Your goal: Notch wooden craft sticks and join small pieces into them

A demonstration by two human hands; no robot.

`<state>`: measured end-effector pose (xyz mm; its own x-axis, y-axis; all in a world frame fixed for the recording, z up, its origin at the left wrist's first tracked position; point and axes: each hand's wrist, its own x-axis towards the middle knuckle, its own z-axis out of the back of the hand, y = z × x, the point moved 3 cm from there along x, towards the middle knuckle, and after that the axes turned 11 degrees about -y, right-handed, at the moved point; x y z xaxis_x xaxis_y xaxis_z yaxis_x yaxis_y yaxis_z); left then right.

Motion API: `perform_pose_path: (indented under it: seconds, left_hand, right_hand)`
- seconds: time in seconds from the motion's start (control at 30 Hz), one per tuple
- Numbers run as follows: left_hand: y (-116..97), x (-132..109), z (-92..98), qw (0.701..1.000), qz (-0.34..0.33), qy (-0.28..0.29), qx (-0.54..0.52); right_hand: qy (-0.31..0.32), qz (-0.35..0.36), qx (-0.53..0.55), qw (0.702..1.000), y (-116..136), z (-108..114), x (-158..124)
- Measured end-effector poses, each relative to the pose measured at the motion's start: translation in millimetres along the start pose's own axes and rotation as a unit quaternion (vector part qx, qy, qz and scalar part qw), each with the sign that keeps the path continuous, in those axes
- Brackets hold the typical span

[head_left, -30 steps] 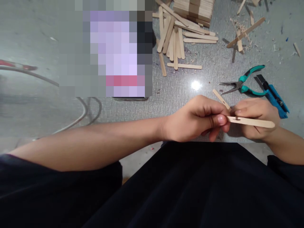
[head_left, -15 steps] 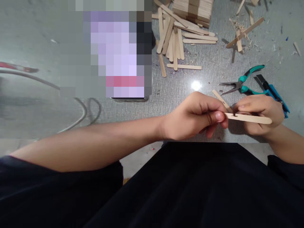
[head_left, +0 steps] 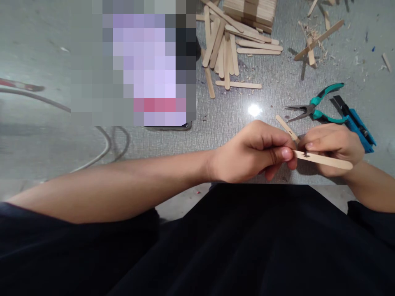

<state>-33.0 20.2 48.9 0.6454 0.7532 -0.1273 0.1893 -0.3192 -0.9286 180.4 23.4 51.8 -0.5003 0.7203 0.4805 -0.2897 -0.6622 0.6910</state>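
My left hand pinches the left end of a wooden craft stick between thumb and fingers. The stick reaches to the right in front of my right hand, and a dark, rough-edged notch or hole shows near its held end. My right hand is closed, with its thumb and fingertips close to that dark spot. What it grips is hidden behind the stick and fingers. A second craft stick with a small slot slants up and left from behind my right fingers.
Green-handled needle-nose pliers and a blue utility knife lie beyond my right hand. Farther back are loose craft sticks, a stacked bundle and crossed sticks among shavings. A cable curves at left beside a blurred phone.
The craft stick's right end has tipped downward in my left hand. My right hand has shifted slightly left, its thumb now lower and nearer the dark spot.
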Motion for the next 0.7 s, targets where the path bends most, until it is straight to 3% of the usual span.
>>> perform_pose_path:
  seconds: [0.1, 0.33, 0.7]
  left_hand:
    - [1.6, -0.8, -1.0, 1.000, 0.002, -0.003, 0.012]
    - [3.0, -1.9, -6.3, 0.996, 0.019, -0.053, 0.067]
    - [3.2, -3.7, -10.7, 0.992, 0.002, -0.095, 0.079]
  right_hand:
    - [-0.010, 0.049, 0.026, 0.998, 2.8, -1.3, 2.5]
    - [-0.004, 0.111, -0.026, 0.993, 11.0, -3.3, 3.7]
    - [-0.036, 0.123, -0.088, 0.988, 17.5, -9.2, 0.4]
